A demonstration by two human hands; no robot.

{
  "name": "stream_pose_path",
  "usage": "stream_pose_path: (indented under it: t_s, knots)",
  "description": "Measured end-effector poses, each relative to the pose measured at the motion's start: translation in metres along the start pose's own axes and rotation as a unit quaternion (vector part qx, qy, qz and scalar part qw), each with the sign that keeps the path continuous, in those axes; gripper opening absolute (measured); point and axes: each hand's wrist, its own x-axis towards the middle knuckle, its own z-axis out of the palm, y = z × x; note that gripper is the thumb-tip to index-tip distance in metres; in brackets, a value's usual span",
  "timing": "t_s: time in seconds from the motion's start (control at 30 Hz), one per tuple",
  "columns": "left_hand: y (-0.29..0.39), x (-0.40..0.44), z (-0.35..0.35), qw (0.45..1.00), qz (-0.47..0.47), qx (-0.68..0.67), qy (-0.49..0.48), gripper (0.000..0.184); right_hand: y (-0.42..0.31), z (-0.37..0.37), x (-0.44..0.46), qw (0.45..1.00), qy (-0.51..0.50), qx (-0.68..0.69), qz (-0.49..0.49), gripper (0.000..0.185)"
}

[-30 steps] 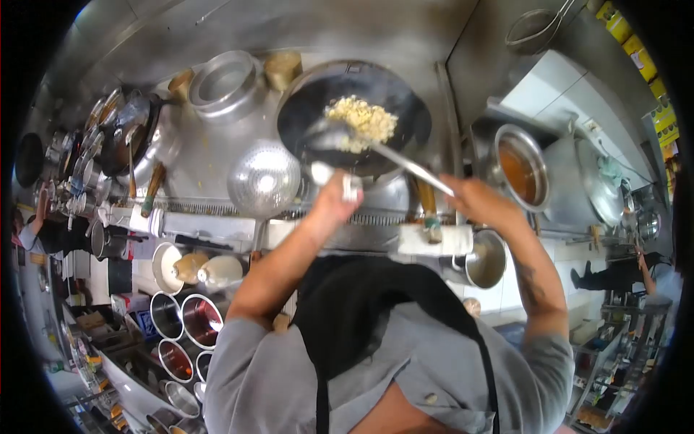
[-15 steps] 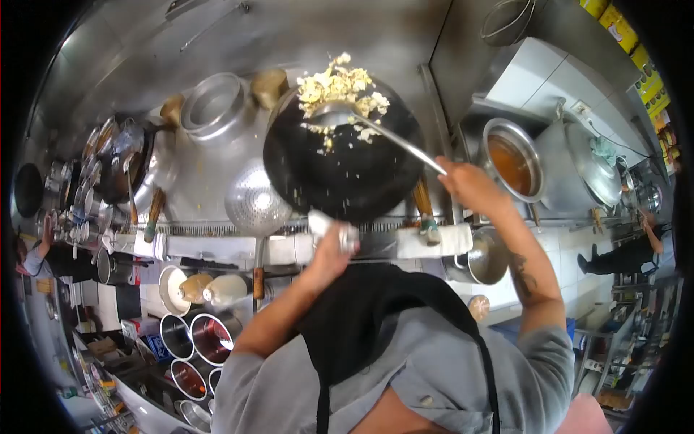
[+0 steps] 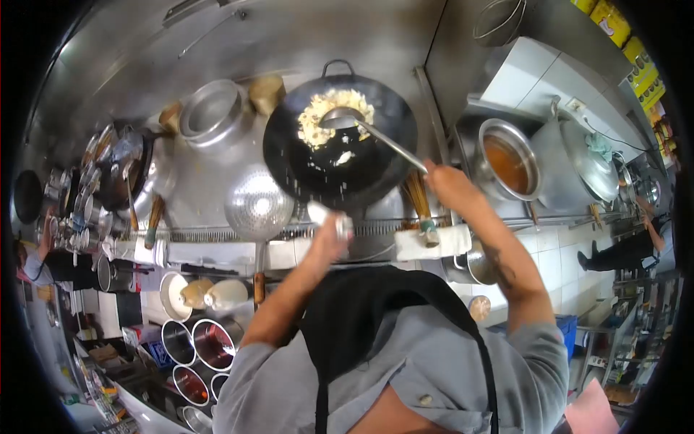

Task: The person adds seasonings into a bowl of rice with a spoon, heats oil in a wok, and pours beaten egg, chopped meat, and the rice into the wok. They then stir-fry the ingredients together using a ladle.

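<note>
A black wok [image 3: 383, 155] stands in front of me, with pale yellow and white chopped food [image 3: 318, 119] in its far half. My right hand [image 3: 452, 186] is closed around the handle of a metal ladle [image 3: 394, 147], whose bowl rests in the food. At the near rim my left hand [image 3: 329, 239], blurred, is closed on a white cloth [image 3: 318, 213]. Whether the wok's near handle lies under that cloth is hidden. On the far rim a loop handle shows.
A perforated strainer [image 3: 259, 205] lies left of the wok, nested metal bowls [image 3: 211, 112] behind it. To the right are a pot of orange-brown liquid [image 3: 508, 160] and a large lidded pot [image 3: 571, 155]. A bamboo brush [image 3: 419, 202] lies near the front edge. Another person [image 3: 636, 242] stands far right.
The wok has gone from tipped up with food flying over its far rim to sitting lower, its far handle visible. The food has dropped back inside. My right hand and ladle shifted slightly left.
</note>
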Motion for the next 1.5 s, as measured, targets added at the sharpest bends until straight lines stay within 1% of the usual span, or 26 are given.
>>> stream_pose_path:
  t_s: [0.03,0.07,0.13,0.17,0.2,0.23,0.33,0.4,0.5,0.57,0.6,0.63,0.7,0.73,0.77,0.87,0.9,1.0,1.03,1.1,1.17,1.27,1.3,1.37,1.4,1.5]
  knots:
    - [-0.018,-0.023,-0.003,0.997,0.000,0.054,0.055,0.013,-0.004,-0.009,-0.007,1.000,0.009,0.020,0.021,0.034]
    - [-0.016,-0.068,0.036,0.994,0.016,0.072,0.077,0.015,0.004,-0.010,-0.010,0.994,0.097,0.021,-0.032,0.036]
    - [-0.014,-0.057,0.026,0.994,0.061,0.070,0.065,0.013,0.023,-0.001,-0.018,0.957,0.251,0.032,-0.143,0.042]
    - [0.002,-0.042,0.026,0.996,0.054,0.036,0.060,0.013,0.010,-0.013,-0.022,0.965,0.200,0.159,-0.056,0.043]
    - [0.026,-0.019,0.032,0.997,0.047,0.001,0.056,0.013,-0.013,-0.042,-0.029,0.949,0.142,0.281,0.035,0.045]
    - [0.047,-0.001,0.036,0.997,0.054,0.009,0.059,0.012,-0.032,-0.066,-0.033,0.908,0.083,0.392,0.125,0.047]
    - [0.079,0.039,0.047,0.996,0.048,0.054,0.049,0.012,-0.058,-0.093,-0.030,0.775,0.076,0.621,0.093,0.045]
    - [0.075,0.059,0.035,0.995,0.046,0.063,0.062,0.014,-0.055,-0.085,-0.017,0.680,0.025,0.732,0.026,0.045]
    - [0.073,0.063,0.035,0.993,0.051,0.068,0.082,0.015,-0.046,-0.029,0.013,0.541,-0.045,0.840,-0.018,0.045]
    - [0.072,0.070,0.027,0.995,0.048,0.060,0.069,0.014,-0.051,0.010,0.023,0.528,-0.054,0.842,0.091,0.043]
    - [0.072,0.074,0.025,0.995,0.046,0.055,0.062,0.014,-0.041,0.041,0.033,0.525,-0.085,0.835,0.143,0.039]
    - [0.073,0.071,0.029,0.995,0.046,0.057,0.065,0.012,-0.026,0.070,0.049,0.502,-0.131,0.834,0.189,0.032]
    - [0.075,0.059,0.039,0.995,0.042,0.059,0.072,0.009,-0.013,0.099,0.068,0.495,-0.172,0.820,0.229,0.027]
    - [0.077,0.060,0.042,0.995,0.047,0.057,0.071,0.009,-0.012,0.103,0.077,0.493,-0.193,0.812,0.245,0.024]
    - [0.076,0.060,0.041,0.995,0.049,0.055,0.073,0.009,-0.032,0.077,0.073,0.561,-0.152,0.774,0.251,0.020]
    - [0.072,0.054,0.044,0.993,0.052,0.056,0.085,0.009,-0.052,0.037,0.056,0.629,-0.136,0.734,0.215,0.024]
    - [0.073,0.051,0.046,0.993,0.054,0.058,0.089,0.009,-0.056,0.027,0.048,0.624,-0.122,0.743,0.209,0.027]
    - [0.070,0.066,0.031,0.997,0.054,0.038,0.045,0.012,-0.044,0.035,0.040,0.536,-0.182,0.807,0.166,0.030]
    - [0.071,0.066,0.032,0.996,0.058,0.040,0.059,0.012,-0.035,0.052,0.046,0.514,-0.198,0.816,0.176,0.026]
    - [0.070,0.062,0.040,0.994,0.059,0.044,0.086,0.011,-0.030,0.083,0.059,0.576,-0.163,0.762,0.246,0.024]
    - [0.068,0.057,0.040,0.996,0.053,0.032,0.065,0.011,-0.036,0.081,0.074,0.627,-0.115,0.710,0.299,0.016]
    - [0.073,0.055,0.042,0.996,0.046,0.039,0.062,0.010,-0.022,0.078,0.088,0.769,-0.060,0.576,0.271,0.013]
    - [0.073,0.055,0.043,0.996,0.042,0.039,0.065,0.010,-0.011,0.083,0.091,0.811,-0.014,0.533,0.240,0.016]
    - [0.073,0.057,0.043,0.996,0.038,0.039,0.067,0.009,-0.005,0.093,0.105,0.881,0.038,0.418,0.218,0.019]
    - [0.074,0.058,0.042,0.996,0.038,0.039,0.067,0.009,-0.003,0.098,0.113,0.908,0.064,0.358,0.206,0.021]
    - [0.073,0.062,0.037,0.997,0.034,0.043,0.053,0.008,-0.003,0.137,0.131,0.907,0.011,0.391,0.157,0.024]
